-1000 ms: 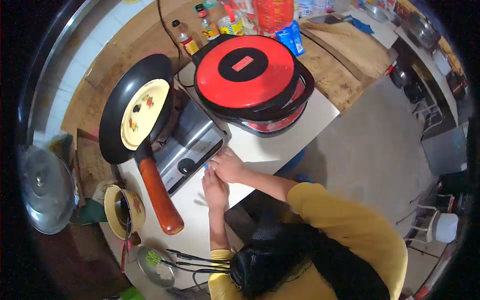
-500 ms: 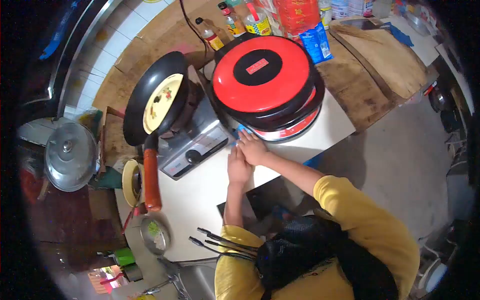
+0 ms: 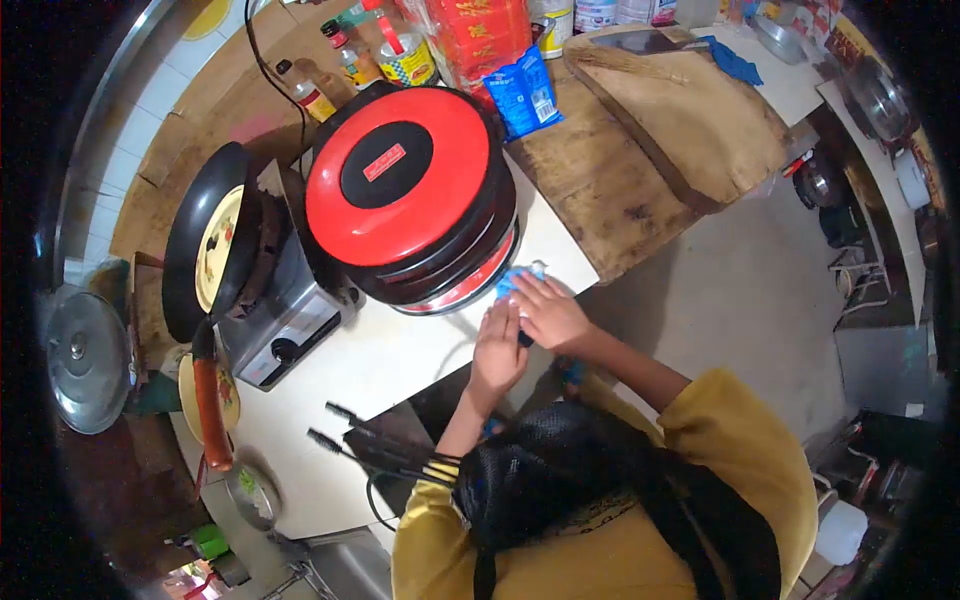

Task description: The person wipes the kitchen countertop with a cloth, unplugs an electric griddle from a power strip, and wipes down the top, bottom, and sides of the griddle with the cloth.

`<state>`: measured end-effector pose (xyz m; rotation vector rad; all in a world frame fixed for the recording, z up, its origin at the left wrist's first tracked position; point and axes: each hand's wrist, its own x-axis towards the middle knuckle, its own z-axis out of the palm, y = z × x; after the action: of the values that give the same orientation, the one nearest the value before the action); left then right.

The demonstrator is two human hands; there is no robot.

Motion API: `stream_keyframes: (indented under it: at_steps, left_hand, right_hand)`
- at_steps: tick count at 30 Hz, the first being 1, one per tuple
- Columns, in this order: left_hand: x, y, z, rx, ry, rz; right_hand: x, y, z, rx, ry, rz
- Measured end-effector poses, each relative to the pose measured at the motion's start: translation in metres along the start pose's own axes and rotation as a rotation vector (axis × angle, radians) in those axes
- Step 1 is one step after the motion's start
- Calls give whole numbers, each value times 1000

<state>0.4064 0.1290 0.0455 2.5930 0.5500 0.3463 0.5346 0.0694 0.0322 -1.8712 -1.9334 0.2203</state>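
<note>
A blue cloth [image 3: 520,280] lies on the white countertop [image 3: 365,375], partly hidden under my hands. My right hand [image 3: 548,315] presses down on it with the fingers stretched out flat. Beside and touching it, my left hand [image 3: 498,348] also lies with straight fingers, at the cloth's near edge. Just beyond them stands a red and black electric griddle [image 3: 440,195] with its lid down. To its left is a gas stove [image 3: 295,335] carrying a black wok [image 3: 195,215] with a wooden handle. A cream patterned plate [image 3: 222,245] rests inside the wok.
A blue packet [image 3: 523,92] and bottles [image 3: 306,92] stand behind the griddle. A wooden cutting board [image 3: 680,120] lies at the back right. At left are a metal lid [image 3: 88,362] and a bowl with chopped greens [image 3: 252,495], near a sink [image 3: 350,565].
My hands have slid the blue cloth rightward along the front of the griddle, away from the stove toward the countertop's right edge. The head view has turned to the right.
</note>
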Motion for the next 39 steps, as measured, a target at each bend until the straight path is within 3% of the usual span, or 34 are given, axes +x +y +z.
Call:
stream_keyframes:
  at_steps: [3,6,9,14,20,24,30,39]
  left_hand:
    - [43,2,14,58,29,54]
    - [75,15,23,138,35,45]
    - [94,25,31,240,1,-104]
    - [96,18,15,84,-70,-92]
    - [61,9,16,62,-78,33]
    - [25,8,2,122,-242,-97]
    - [-26,-4,-16,141,-138,-239]
    - [-50,-11,-18,99,44,-207]
  right_hand:
    - [10,30,-14,-140,62,90]
    - [37,70,-14,-187,118,36]
    - [58,100,-19,-126,87,-67]
    - [108,131,-21,-265,-8,-126]
    - [154,160,-5,-51,49,-76]
    - [105,135,-22,-27,50,-99]
    - [-7,81,-39,-48,-65,-136]
    - [2,-25,23,60,65,-220]
